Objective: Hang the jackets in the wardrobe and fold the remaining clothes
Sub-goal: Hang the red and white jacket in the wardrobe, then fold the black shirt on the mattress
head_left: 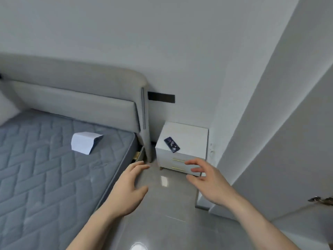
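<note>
No jacket and no other garment appeared in the head view, so the whereabouts of the clothes could not be told. The white panels at the right edge [281, 123], one carrying a metal hinge [320, 199], may have belonged to the wardrobe, though this could not be confirmed. The left hand [126, 192] and the right hand [210, 181] were both held out over the glossy grey floor [162, 213], fingers spread loosely apart and grasping nothing. The left hand hovered by the edge of the bare quilted mattress [45, 168]; the right hand was seen in front of the drawers of the white nightstand [185, 134]. A folded white sheet, seemingly paper [84, 142], lay on the mattress near the padded grey headboard [75, 94]. A dark phone [171, 144] rested on the nightstand top. Judged from this view alone, progress was indeterminate: nothing hung or folded was visible, and either the work had finished out of sight or garments remained to be fetched.
</note>
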Tool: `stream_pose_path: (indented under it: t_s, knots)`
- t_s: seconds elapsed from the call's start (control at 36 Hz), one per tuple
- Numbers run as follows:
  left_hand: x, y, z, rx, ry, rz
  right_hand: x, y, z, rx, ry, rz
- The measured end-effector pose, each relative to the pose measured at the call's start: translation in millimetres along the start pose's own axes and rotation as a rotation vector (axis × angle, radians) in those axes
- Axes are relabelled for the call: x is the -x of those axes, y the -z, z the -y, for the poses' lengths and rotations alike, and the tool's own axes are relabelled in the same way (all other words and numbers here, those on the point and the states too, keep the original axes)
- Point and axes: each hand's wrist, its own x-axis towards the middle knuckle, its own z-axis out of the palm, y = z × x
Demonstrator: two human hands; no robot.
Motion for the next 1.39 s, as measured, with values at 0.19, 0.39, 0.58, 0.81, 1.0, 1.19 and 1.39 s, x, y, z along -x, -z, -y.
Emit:
stream_pose_path:
  t_s: [0.19,0.39,0.58,0.81,1.0,1.19,1.39]
  knots:
    - [86,58,71,0.055,0.229,-0.232,-29,-99,61,0.084,0.144,0.266]
    - [190,110,139,0.081,0.408,-0.416,-28,-219,122,0.137,0.276,0.480]
    - [296,159,206,0.058,0.528,-0.540,-1,-342,173,0.111,0.384,0.622]
    - [402,197,264,0.051,0.667,-0.662,33,-462,229,0.155,0.504,0.790]
    - [475,220,303,0.082,0.817,-0.788,54,-550,274,0.188,0.599,0.935]
    - [533,234,337,0.116,0.944,-0.921,65,-638,308,0.223,0.656,1.095]
    - [586,257,370,0.098,1.071,-0.995,79,-728,341,0.219,0.700,1.236]
